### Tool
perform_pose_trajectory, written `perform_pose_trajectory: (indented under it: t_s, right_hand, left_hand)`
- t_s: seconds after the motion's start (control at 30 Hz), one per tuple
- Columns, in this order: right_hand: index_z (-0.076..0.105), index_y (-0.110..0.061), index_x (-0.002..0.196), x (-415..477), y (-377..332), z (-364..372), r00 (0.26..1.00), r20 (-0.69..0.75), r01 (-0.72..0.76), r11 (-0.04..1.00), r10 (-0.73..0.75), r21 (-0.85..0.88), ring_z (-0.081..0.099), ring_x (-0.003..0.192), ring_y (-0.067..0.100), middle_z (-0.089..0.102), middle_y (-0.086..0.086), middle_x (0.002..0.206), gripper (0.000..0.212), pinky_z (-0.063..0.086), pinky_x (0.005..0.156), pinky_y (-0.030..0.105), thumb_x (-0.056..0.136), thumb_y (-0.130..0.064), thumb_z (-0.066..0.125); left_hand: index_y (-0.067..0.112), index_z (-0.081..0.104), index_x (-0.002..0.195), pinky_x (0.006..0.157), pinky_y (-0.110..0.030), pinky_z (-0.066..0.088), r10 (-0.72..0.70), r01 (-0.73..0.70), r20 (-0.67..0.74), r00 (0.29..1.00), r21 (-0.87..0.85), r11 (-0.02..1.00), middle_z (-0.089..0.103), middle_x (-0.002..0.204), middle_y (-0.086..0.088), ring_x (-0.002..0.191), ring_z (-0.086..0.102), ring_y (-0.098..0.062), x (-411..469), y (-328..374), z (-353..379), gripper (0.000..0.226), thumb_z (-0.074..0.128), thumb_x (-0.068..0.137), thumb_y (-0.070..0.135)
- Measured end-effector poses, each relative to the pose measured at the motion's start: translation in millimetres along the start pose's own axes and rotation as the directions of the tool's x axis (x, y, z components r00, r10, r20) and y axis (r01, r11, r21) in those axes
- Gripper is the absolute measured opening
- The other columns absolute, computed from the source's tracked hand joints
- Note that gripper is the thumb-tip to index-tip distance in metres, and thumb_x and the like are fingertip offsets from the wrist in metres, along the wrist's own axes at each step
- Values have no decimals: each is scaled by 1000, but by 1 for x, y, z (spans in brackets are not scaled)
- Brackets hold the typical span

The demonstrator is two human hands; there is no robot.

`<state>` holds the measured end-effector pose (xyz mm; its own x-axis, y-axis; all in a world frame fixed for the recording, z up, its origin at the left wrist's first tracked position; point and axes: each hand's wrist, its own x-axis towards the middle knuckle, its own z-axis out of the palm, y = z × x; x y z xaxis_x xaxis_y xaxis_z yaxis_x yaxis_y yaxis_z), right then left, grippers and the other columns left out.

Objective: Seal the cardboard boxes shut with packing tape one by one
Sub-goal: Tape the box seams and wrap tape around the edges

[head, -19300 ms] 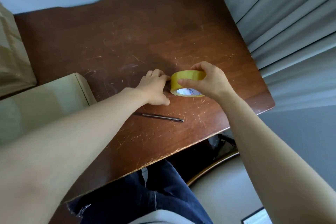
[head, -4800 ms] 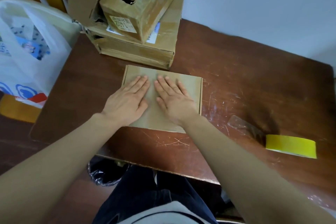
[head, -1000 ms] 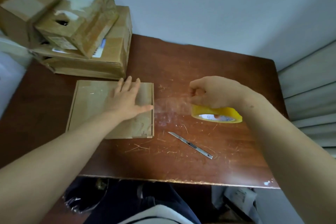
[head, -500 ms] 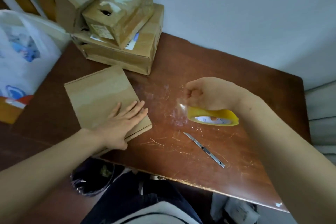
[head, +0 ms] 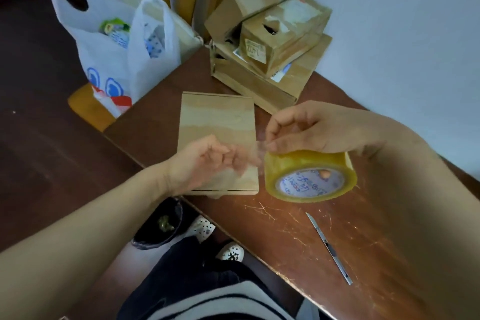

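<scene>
- The right hand [head: 311, 127] holds the yellow tape roll [head: 309, 179] above the desk [head: 285, 228], with a fingertip showing inside its core.
- The left hand [head: 205, 161], blurred, pinches with curled fingers the clear tape end [head: 250, 157] drawn off the roll.
- The flat cardboard box [head: 215, 117] lies on the desk under the left hand.
- A stack of boxes [head: 270, 41] sits beyond it.
- A knife [head: 330, 247] lies near right.

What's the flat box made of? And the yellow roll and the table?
The flat box looks like matte brown cardboard, dull and papery. The tape roll seems glossy, see-through yellowish plastic film. The table is probably dark wood, shiny but scratched.
</scene>
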<state>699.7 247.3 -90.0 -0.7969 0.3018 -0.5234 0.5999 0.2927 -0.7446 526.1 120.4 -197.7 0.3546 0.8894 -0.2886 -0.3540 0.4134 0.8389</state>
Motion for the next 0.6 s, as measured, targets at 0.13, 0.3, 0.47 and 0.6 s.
perform_pose_trajectory:
  t_s: [0.13, 0.3, 0.47, 0.6]
  right_hand:
    - [67, -23, 83, 8, 2, -1, 999, 1, -45, 998, 45, -41, 59, 56, -1, 64, -13, 65, 8, 43, 50, 10, 87, -30, 66]
    - [66, -25, 81, 20, 11, 11, 989, -1, -150, 985, 151, -81, 60, 55, -1, 65, -12, 65, 9, 43, 49, 10, 86, -33, 66]
    - [65, -27, 86, 43, 16, 26, 968, -100, -250, 922, 231, -296, 60, 79, 3, 65, -8, 86, 10, 46, 68, 22, 89, -36, 63]
    - [62, -28, 90, 64, 13, 31, 965, -144, -260, 867, 219, -425, 54, 94, 12, 59, -10, 96, 11, 44, 80, 29, 90, -38, 60]
  left_hand:
    - [17, 76, 84, 82, -21, 53, -84, 84, -106, 991, -1, 996, 67, 83, 1, 83, 63, -9, -21, -12, -25, 25, 55, 71, 12]
    - [10, 76, 89, 73, -28, 59, -117, 105, -364, 924, -50, 993, 71, 80, -8, 73, 70, -18, -42, -24, -42, 27, 72, 64, 0]
    - [-2, 69, 91, 60, -20, 57, -150, 73, -586, 796, -153, 985, 73, 83, -18, 74, 73, -23, -50, -18, -57, 29, 69, 62, -2]
    - [5, 68, 99, 59, -21, 57, -151, 36, -678, 720, -181, 983, 73, 84, -13, 78, 73, -25, -54, -7, -66, 39, 70, 60, -1]
